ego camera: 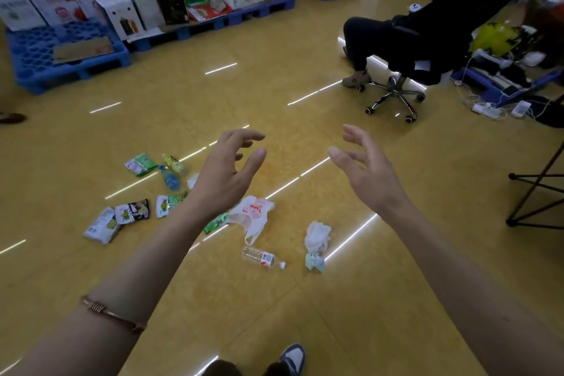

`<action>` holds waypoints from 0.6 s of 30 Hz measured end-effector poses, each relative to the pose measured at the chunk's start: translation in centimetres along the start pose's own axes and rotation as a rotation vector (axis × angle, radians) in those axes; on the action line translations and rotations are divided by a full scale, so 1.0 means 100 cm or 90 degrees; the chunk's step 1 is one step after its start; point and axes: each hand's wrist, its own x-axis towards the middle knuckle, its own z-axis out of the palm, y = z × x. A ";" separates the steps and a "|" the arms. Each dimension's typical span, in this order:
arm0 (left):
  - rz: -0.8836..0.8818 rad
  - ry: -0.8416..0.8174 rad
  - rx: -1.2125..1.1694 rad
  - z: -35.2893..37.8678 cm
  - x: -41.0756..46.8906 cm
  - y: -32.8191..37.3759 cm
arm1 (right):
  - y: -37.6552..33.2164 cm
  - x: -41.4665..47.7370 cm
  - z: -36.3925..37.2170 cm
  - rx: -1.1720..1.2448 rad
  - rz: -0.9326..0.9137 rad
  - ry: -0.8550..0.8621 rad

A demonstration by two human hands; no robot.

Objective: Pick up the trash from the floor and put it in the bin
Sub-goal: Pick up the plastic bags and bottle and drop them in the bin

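The yellow floor (274, 85) is wide and glossy, and both arms reach out over it: the left hand (225, 174) and right hand (366, 174) hang in the air with fingers spread and loosely bent, holding nothing. The trash lies below them, with packets (131, 214) off to the left, a white bag (254, 212) in the middle, a tissue wad (317, 236) to the right and a clear bottle (262, 257) between. I see no bin from here. Best to bend low and take the bag first, pinching the thin plastic firmly.
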 end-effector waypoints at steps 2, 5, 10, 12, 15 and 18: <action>-0.005 -0.005 -0.001 0.001 0.011 -0.005 | 0.002 0.010 0.000 -0.001 0.003 0.003; -0.003 -0.023 0.015 0.004 0.027 -0.015 | 0.008 0.023 0.002 -0.004 0.016 0.006; 0.002 -0.078 0.014 0.011 0.059 -0.035 | 0.017 0.043 0.009 -0.009 0.061 0.031; 0.005 -0.111 0.004 0.014 0.076 -0.043 | 0.019 0.052 0.013 -0.014 0.081 0.048; 0.034 -0.150 -0.013 0.015 0.107 -0.053 | 0.017 0.068 0.017 -0.020 0.106 0.084; 0.085 -0.166 -0.029 0.013 0.143 -0.056 | 0.007 0.087 0.022 -0.020 0.116 0.126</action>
